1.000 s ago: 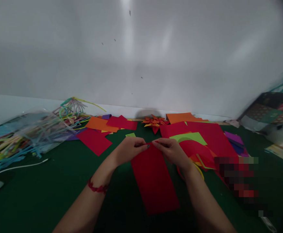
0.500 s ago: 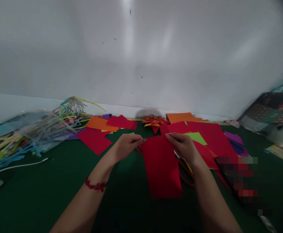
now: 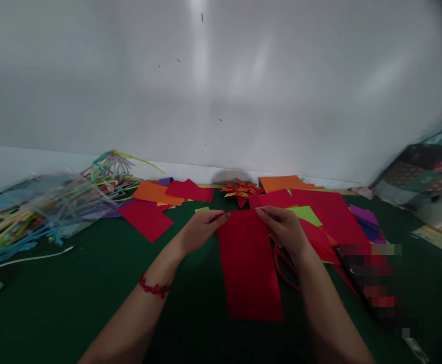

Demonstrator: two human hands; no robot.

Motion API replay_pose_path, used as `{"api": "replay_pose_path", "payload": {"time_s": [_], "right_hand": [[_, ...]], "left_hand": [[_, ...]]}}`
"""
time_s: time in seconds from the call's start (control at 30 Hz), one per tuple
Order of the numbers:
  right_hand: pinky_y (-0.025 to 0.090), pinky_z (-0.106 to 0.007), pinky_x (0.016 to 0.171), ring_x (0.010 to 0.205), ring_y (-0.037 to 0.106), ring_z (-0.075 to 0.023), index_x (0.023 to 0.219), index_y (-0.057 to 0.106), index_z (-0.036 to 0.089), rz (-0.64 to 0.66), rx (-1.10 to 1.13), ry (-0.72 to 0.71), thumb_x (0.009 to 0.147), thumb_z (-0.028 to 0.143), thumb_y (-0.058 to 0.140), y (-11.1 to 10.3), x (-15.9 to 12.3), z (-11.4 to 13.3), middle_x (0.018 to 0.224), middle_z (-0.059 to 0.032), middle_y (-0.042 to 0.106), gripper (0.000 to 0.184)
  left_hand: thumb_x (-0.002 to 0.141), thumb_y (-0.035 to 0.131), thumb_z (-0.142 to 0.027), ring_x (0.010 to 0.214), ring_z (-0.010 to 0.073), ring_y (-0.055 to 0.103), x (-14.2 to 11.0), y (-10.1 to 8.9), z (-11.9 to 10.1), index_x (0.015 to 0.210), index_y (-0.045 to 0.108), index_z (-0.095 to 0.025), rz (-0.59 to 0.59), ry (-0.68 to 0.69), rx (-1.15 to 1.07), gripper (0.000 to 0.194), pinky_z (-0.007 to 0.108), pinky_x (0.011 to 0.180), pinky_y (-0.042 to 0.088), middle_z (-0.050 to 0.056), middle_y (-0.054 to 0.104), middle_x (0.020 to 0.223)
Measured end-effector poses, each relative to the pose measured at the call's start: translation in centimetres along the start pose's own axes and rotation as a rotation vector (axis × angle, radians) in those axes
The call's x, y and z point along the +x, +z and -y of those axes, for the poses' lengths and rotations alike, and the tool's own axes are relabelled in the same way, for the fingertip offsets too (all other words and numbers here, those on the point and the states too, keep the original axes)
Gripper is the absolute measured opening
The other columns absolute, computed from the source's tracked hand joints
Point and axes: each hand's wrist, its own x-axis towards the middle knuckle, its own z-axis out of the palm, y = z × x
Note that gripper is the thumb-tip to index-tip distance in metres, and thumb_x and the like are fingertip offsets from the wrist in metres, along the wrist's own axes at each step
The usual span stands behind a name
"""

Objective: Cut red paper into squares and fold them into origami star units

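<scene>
A long red sheet (image 3: 249, 268) is held up in front of the person, over the middle of the dark green tabletop (image 3: 103, 293), its lower end slanting back toward the body; whether that end touches the surface I cannot tell. The left hand (image 3: 203, 228) pinches the sheet's far left corner between thumb and fingers, and the right hand (image 3: 284, 227) pinches the far right corner the same way, so the top edge runs taut between them. As far as the work shows, the sheet seems to be at an early stage: its outline is a plain oblong, its sides look straight, and no crease or cut shows on its face, so any shaping of it appears not yet done. Whether it is one layer or two is too dark to judge. Just beside it, partly hidden by the right forearm, lies a red-handled tool (image 3: 284, 270), probably scissors, which neither hand is using. Beyond the hands stands a pointed orange-and-red paper flower (image 3: 241, 190), which looks finished. To its right are large red papers (image 3: 329, 207) with a lime green piece (image 3: 310, 216) on them; to its left, red and orange cut pieces (image 3: 147, 220) lie flat, apparently unworked.
</scene>
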Motion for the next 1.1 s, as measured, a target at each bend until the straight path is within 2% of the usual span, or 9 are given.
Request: {"api": "replay_pose_path", "payload": {"time_s": [0.1, 0.23, 0.4, 0.53, 0.63, 0.8, 0.97, 1.03, 1.1], "right_hand": [[0.016, -0.018, 0.028, 0.026, 0.029, -0.0039, 0.074, 0.064, 0.017, -0.015, -0.028, -0.02, 0.077, 0.042, 0.058, -0.1, 0.1, 0.0, 0.037, 0.0088, 0.038, 0.025], [0.018, -0.018, 0.026, 0.025, 0.03, -0.0046, 0.071, 0.062, 0.017, -0.036, -0.024, -0.031, 0.078, 0.042, 0.057, -0.3, 0.1, 0.1, 0.036, 0.0089, 0.038, 0.026], [0.02, -0.019, 0.027, 0.024, 0.035, -0.0062, 0.068, 0.058, 0.017, -0.072, -0.026, -0.042, 0.079, 0.042, 0.056, -0.9, -0.1, 0.5, 0.035, 0.0084, 0.041, 0.027], [0.019, -0.019, 0.027, 0.023, 0.036, -0.0069, 0.066, 0.057, 0.018, -0.088, -0.028, -0.06, 0.079, 0.043, 0.056, -1.1, 0.0, 0.6, 0.034, 0.0084, 0.041, 0.029], [0.018, -0.02, 0.026, 0.022, 0.035, -0.0075, 0.067, 0.058, 0.018, -0.142, 0.0, -0.064, 0.077, 0.046, 0.058, -0.9, 0.0, 0.6, 0.034, 0.0087, 0.04, 0.029], [0.018, -0.022, 0.025, 0.022, 0.036, -0.0086, 0.065, 0.059, 0.019, -0.188, 0.011, -0.08, 0.076, 0.045, 0.059, -0.4, 0.0, 0.9, 0.033, 0.0081, 0.04, 0.028], [0.018, -0.022, 0.026, 0.022, 0.035, -0.0085, 0.07, 0.06, 0.02, -0.24, 0.025, -0.084, 0.078, 0.043, 0.057, -0.5, -0.1, 0.9, 0.032, 0.0084, 0.04, 0.025], [0.017, -0.022, 0.027, 0.022, 0.034, -0.008, 0.066, 0.059, 0.02, -0.256, 0.028, -0.103, 0.08, 0.042, 0.056, -0.5, -0.1, 0.9, 0.031, 0.0083, 0.039, 0.025], [0.015, -0.023, 0.027, 0.022, 0.03, -0.0073, 0.064, 0.058, 0.02, -0.294, 0.029, -0.123, 0.08, 0.041, 0.056, -0.4, 0.0, 0.9, 0.03, 0.0088, 0.036, 0.026]], "left_hand": [[0.087, 0.037, -0.043, 0.064, 0.013, 0.05, 0.0, 0.2, -0.3, 0.072, 0.057, -0.015, -0.069, 0.025, -0.048, 0.037, 0.022, 0.058, 0.038, 0.0, 0.056, 0.069], [0.087, 0.038, -0.043, 0.08, 0.0164, 0.055, 0.0, 0.5, -0.4, 0.09, 0.059, -0.018, -0.115, 0.031, -0.125, 0.034, 0.023, 0.065, 0.042, 0.002, 0.061, 0.083], [0.086, 0.04, -0.042, 0.063, 0.0136, 0.051, 0.1, 0.5, 0.3, 0.071, 0.054, -0.016, -0.086, -0.003, -0.061, 0.033, 0.023, 0.057, 0.041, 0.0, 0.055, 0.066], [0.087, 0.038, -0.042, 0.062, 0.012, 0.045, 0.1, 0.8, 0.1, 0.071, 0.051, -0.016, -0.145, 0.017, -0.016, 0.033, 0.022, 0.056, 0.037, -0.001, 0.049, 0.066], [0.086, 0.039, -0.043, 0.061, 0.011, 0.041, 0.0, 1.0, -0.3, 0.075, 0.052, -0.016, -0.094, 0.016, -0.002, 0.032, 0.022, 0.055, 0.035, -0.002, 0.046, 0.066], [0.086, 0.037, -0.044, 0.053, 0.0097, 0.034, -0.1, 1.1, -0.5, 0.06, 0.045, -0.016, -0.07, -0.022, 0.034, 0.039, 0.022, 0.05, 0.029, -0.004, 0.037, 0.057], [0.085, 0.041, -0.04, 0.058, 0.01, 0.039, -0.2, 0.9, -0.8, 0.069, 0.05, -0.017, -0.021, 0.026, -0.03, 0.03, 0.021, 0.053, 0.032, -0.002, 0.046, 0.064], [0.085, 0.041, -0.042, 0.057, 0.01, 0.039, -0.2, 0.9, -0.9, 0.066, 0.051, -0.016, -0.001, 0.013, 0.004, 0.033, 0.021, 0.051, 0.031, -0.003, 0.045, 0.062], [0.085, 0.039, -0.044, 0.054, 0.0101, 0.038, -0.2, 1.0, -0.8, 0.062, 0.049, -0.016, -0.037, -0.024, 0.051, 0.038, 0.021, 0.049, 0.029, -0.003, 0.043, 0.058]]}}
